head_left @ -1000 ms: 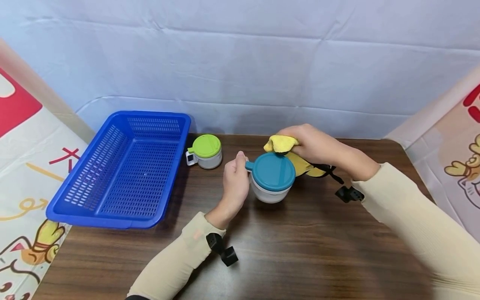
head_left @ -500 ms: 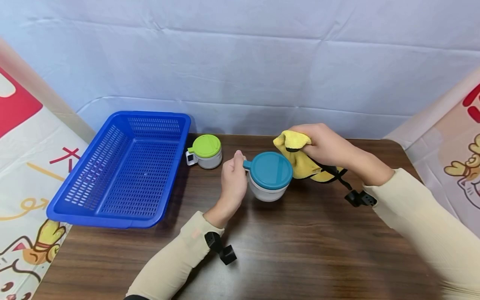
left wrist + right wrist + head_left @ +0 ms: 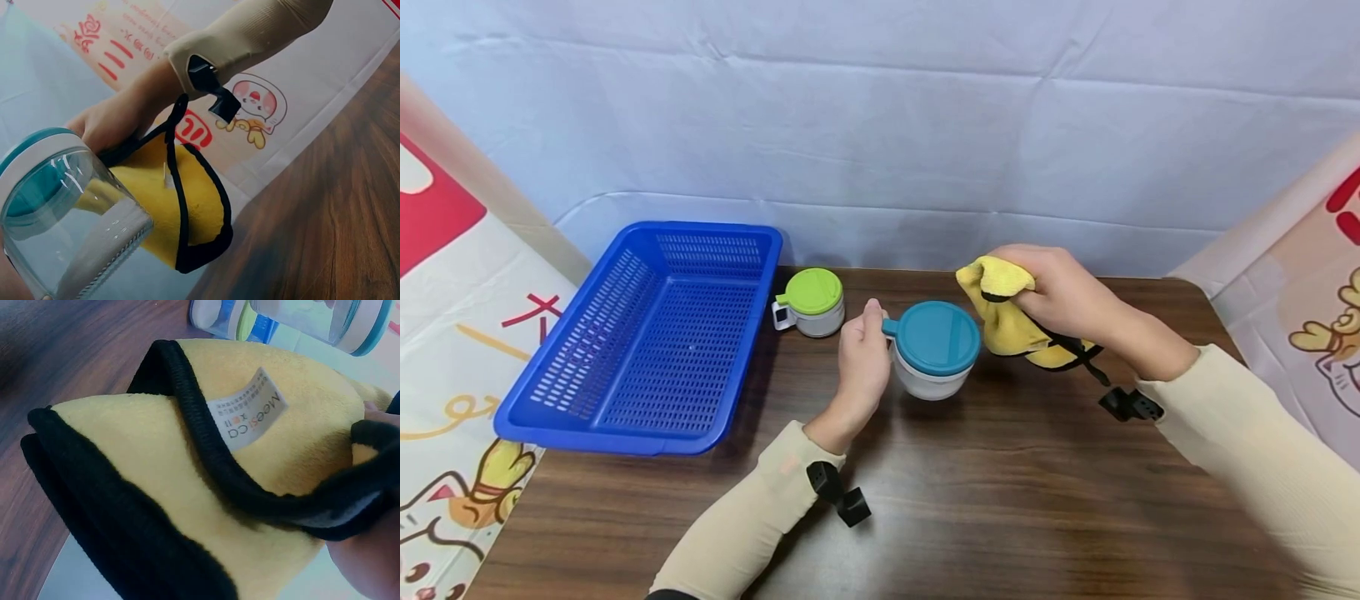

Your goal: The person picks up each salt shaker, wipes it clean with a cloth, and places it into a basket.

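Observation:
My left hand [image 3: 862, 358] grips the handle of a clear jar [image 3: 934, 337] with a teal lid, thumb on top. The jar looks held up off the table; its glass wall [image 3: 62, 175] shows see-through in the left wrist view. Close to its right side, my right hand [image 3: 1060, 292] holds a bunched yellow cleaning cloth [image 3: 1009, 321] with black edging. A white label [image 3: 247, 412] is sewn onto the cloth, seen in the right wrist view. In the head view a narrow gap separates the cloth from the lid.
A smaller jar [image 3: 815, 293] with a lime-green lid stands at the back, just right of a large blue plastic basket [image 3: 722, 437]. The wooden table [image 3: 985, 500] ends at a pale cloth backdrop [image 3: 887, 125]. Printed sheets hang on both sides.
The right hand has drawn the cloth rightward, away from the jar's lid. The left hand has shifted slightly left with the jar. The basket and green-lidded jar have stayed put.

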### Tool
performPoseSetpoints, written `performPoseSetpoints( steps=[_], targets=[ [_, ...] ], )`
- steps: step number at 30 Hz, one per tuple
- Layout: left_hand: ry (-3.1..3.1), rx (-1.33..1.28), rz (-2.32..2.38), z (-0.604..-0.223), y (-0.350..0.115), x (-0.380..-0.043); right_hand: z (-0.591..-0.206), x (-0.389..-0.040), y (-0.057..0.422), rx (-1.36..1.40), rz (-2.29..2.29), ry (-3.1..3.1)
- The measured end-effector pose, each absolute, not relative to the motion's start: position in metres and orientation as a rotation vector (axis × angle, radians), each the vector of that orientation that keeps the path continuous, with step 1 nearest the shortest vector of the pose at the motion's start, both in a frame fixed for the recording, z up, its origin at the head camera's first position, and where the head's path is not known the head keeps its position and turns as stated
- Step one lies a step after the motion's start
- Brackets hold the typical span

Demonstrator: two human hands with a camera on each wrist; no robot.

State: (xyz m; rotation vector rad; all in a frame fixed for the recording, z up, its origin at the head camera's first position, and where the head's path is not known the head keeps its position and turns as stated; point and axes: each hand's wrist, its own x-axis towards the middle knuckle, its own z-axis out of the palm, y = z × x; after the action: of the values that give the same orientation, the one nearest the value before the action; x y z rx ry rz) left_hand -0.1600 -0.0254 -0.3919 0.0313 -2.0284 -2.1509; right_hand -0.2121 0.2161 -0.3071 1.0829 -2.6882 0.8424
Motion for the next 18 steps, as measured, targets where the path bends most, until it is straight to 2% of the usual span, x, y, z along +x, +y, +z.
performPoseSetpoints(
  steps=[18],
  targets=[
    [-2.054, 0.033, -2.133, -0.394, -0.022, -0.161, -0.272, -0.200, 0.218, 1.241, 0.653, -2.657]
  ],
)
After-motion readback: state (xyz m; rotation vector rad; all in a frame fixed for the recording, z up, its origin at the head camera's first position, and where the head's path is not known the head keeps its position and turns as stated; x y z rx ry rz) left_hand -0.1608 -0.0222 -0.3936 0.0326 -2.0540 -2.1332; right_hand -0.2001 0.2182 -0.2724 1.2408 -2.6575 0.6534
